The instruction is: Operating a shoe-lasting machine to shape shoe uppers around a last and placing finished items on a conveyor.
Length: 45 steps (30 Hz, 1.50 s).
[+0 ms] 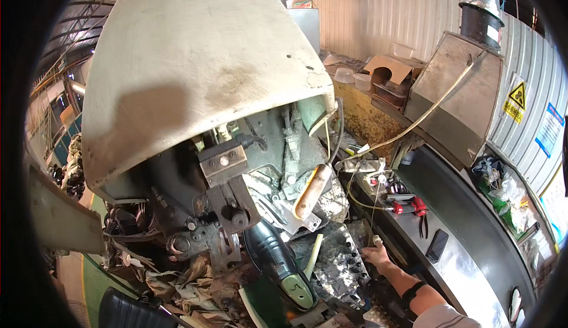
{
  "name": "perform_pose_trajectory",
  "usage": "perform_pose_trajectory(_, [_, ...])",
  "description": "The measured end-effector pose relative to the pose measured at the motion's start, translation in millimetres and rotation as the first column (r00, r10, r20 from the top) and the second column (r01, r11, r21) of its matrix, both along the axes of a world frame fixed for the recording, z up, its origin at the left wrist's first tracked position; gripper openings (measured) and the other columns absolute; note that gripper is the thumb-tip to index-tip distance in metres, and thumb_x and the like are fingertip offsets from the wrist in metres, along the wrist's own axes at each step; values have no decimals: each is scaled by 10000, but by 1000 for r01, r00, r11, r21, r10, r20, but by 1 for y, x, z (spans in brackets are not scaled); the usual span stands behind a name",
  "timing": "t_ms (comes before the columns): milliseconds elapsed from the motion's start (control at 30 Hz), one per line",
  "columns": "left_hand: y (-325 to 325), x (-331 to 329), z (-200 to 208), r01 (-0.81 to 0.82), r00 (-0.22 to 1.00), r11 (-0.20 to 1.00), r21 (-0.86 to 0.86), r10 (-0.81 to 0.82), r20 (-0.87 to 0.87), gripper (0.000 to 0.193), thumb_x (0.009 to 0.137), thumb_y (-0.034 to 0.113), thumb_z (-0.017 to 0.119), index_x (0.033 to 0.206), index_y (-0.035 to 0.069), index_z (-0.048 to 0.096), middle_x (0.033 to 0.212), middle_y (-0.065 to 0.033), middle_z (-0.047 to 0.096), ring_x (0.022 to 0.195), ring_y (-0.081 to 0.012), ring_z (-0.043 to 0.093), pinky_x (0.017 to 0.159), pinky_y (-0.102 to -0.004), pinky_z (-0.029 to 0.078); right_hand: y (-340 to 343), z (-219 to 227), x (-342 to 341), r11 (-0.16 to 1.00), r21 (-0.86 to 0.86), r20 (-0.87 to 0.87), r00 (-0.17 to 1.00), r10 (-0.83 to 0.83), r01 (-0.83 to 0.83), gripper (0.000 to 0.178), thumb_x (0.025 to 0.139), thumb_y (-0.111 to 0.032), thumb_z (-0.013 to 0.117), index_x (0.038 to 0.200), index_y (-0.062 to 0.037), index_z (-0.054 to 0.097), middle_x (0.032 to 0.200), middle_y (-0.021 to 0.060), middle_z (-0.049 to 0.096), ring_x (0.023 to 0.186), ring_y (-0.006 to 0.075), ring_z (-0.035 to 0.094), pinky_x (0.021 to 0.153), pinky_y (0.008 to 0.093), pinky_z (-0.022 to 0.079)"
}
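My right hand (376, 257) reaches in from the lower right, a black band round the forearm. Its fingers are closed at the edge of the worn metal block (340, 263), around something small and pale that I cannot make out. To the left of the hand, a pale strip (313, 256) stands up at a slant. Beside it a glossy black, shoe-shaped piece (269, 248) with a green end (297, 291) lies under the machine head (228, 171). My left hand is not in view.
The machine's big cream cover (195, 62) overhangs the work spot. A lamp (313, 192) hangs in front. At right, a metal ledge holds a phone (437, 245) and a red-handled tool (408, 206), beside a dark conveyor belt (449, 192). Crumpled cloth (183, 286) lies lower left.
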<state>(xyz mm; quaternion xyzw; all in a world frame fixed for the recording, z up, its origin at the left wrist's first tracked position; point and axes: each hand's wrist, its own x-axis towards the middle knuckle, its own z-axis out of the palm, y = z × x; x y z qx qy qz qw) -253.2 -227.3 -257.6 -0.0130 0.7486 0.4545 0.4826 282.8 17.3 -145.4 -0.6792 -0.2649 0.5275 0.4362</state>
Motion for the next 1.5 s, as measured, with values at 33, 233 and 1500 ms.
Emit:
perform_pose_trajectory(33, [0, 4, -4, 66, 998, 998, -7, -66, -1, 191, 913, 158, 699, 978, -22, 696, 887, -120, 687, 728, -227, 642, 608, -375, 520, -5, 5, -5, 1000, -1, -1, 1000, 5, -5, 905, 885, -61, 698, 1575, -22, 113, 1182, 171, 662, 998, 222, 660, 851, 398, 550])
perform_pose_trajectory(233, [-11, 6, -10, 258, 961, 962, -88, -265, -79, 317, 946, 227, 688, 1126, -33, 687, 1020, -121, 705, 927, -236, 658, 782, -362, 529, 0, 62, -40, 926, 280, -57, 959, 279, -253, 509, 901, -136, 721, 1267, 120, 476, 986, 138, 709, 869, 146, 650, 737, 304, 526])
perform_pose_trajectory(1500, [153, 235, 273, 710, 510, 604, 362, -87, -856, 1085, 746, 139, 835, 1537, -53, 117, 1532, -317, 260, 1441, -423, 280, 1196, -445, 229, -46, 114, -102, 641, 286, 823, 526, 216, -712, 196, 924, -228, 591, 990, -47, 628, 802, 204, 700, 734, 417, 686, 696, 510, 546])
